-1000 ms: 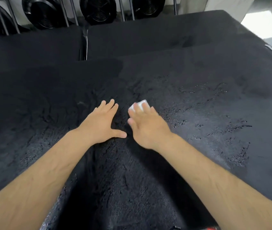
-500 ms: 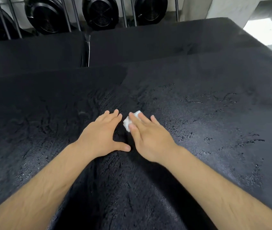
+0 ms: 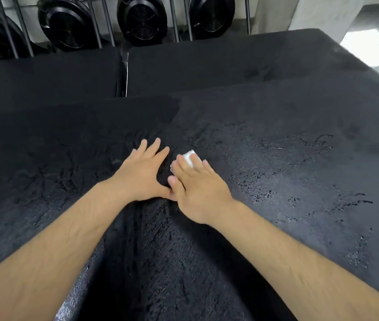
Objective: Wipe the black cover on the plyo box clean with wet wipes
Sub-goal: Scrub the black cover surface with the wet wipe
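Black fuzzy cover [image 3: 276, 181] fills most of the frame, from the bottom edge up past the middle. Parts of it shine as if wet, mostly on the right side and down the lower middle. Small dark clumps and squiggly marks dot the right side.

Both hands lie on the cover near the middle of the frame, side by side. The left hand [image 3: 141, 174] is flat, palm down, with its fingers straight and a little apart. It holds nothing. Its thumb points right and its tip touches the right hand [image 3: 197, 188] near the thumb.

The right hand is flat too, palm down, with straight fingers. It presses a small white wipe [image 3: 189, 157] onto the cover. The wipe is folded small and sits under the fingers. A white bit peeks out at the fingertips and between two fingers. The wipe lies just right of the left hand's fingers, with a thin strip of cover between them. Both bare arms reach in from the bottom corners.

Along the upper part of the frame lie two more black pads [image 3: 45, 77] with a thin gap between them. Behind them, at the top edge, stand round black fans [image 3: 142, 19] and thin metal bars [image 3: 174, 19]. A bright patch of floor [image 3: 369, 47] shows in the upper right corner.
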`<state>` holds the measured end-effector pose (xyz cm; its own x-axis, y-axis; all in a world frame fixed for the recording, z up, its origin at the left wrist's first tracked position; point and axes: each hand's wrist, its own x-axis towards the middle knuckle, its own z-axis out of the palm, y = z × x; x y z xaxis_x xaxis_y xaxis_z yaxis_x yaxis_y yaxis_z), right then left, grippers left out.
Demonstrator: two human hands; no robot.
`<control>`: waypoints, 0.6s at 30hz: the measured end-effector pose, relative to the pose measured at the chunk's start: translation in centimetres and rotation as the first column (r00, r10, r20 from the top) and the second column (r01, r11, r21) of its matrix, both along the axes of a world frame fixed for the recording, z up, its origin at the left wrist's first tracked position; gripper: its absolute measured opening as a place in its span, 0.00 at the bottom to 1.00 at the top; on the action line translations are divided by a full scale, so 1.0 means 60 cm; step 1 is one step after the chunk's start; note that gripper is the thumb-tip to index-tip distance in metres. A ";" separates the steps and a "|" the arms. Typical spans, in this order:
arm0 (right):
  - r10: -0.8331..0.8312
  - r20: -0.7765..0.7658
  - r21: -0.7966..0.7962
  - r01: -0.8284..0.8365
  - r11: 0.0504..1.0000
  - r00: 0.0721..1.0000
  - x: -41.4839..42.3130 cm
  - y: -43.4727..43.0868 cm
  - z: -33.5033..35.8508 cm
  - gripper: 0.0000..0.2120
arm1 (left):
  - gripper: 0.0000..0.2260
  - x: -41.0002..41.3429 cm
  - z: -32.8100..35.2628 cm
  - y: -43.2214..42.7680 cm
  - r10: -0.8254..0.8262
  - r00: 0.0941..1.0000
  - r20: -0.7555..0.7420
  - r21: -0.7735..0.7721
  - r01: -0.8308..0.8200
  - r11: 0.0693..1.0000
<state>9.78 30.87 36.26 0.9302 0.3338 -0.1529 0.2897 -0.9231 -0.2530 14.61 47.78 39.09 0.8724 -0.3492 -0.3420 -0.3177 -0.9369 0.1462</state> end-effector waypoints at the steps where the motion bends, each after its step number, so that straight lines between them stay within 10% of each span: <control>1: 0.007 -0.028 0.006 -0.007 1.000 1.000 0.001 -0.006 0.002 0.29 | 0.57 0.003 -0.006 0.003 0.012 0.999 -0.041 -0.026 -0.013 1.000; 18: -0.096 -0.057 0.013 0.097 0.995 0.994 0.105 -0.030 0.009 0.27 | 0.58 0.008 -0.018 0.007 -0.008 0.997 -0.075 -0.038 0.005 0.999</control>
<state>16.05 29.07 36.79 0.9482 0.2457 -0.2015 0.1842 -0.9417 -0.2814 15.12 48.23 38.01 0.8422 -0.3687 -0.3934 -0.3106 -0.9282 0.2051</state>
